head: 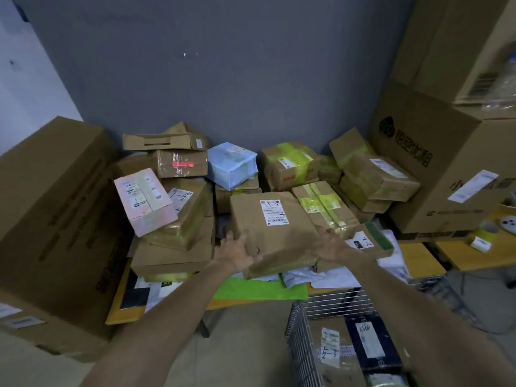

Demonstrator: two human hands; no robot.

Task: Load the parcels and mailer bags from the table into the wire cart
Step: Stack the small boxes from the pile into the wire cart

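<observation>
While both hands hold the flat brown parcel (275, 227), with the left hand (240, 252) curled round its near-left corner and the right hand (332, 244) clasping its right edge, it lies over loose white mailer bags (321, 277) just under the hands on the surface (120, 317). Pulling it could drag those slippery bags, and the green mailer bag (259, 289) nearer than the hands, off the edge. Left of the left hand, a pink box (145, 201) sits tilted on a stack and might slide if jostled.

Counted: two hands, one held parcel, one green bag, one pink box, one blue parcel (231, 164) beyond the hands, and one wire cart (300, 350) below the right hand, holding at least three parcels.
</observation>
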